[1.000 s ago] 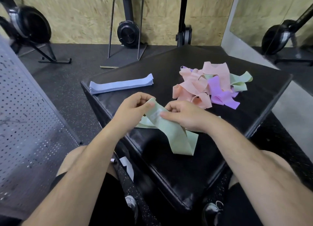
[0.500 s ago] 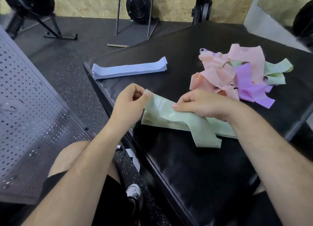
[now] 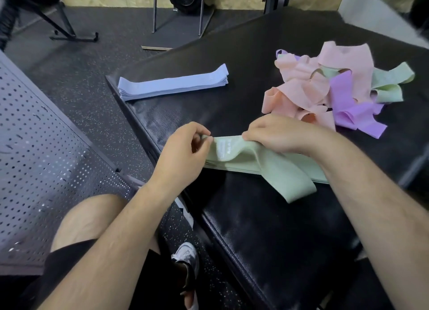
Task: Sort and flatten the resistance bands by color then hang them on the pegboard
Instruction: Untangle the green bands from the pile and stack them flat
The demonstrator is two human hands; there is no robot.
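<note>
Pale green flat elastic band [image 3: 250, 163] spans btwn both hands atop green stack on black padded worktop [image 3: 278, 240]. Left hand [image 3: 185, 154] pinches its left end; right hand [image 3: 278, 135] pinches its top edge, w/ tail drooping below.

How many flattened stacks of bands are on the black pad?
2: a flat pale blue fabric stack near the black pad's far-left edge; a flat pale green fabric stack at its near edge, partly hidden under a loose green band.

Flat stack [image 3: 173, 84] far-left on box [image 3: 278, 240], tangled pile [image 3: 325, 89] far-right, 2nd stack [image 3: 294, 166] nearer. Pegboard [image 3: 46, 147] on floor L of box.
</note>
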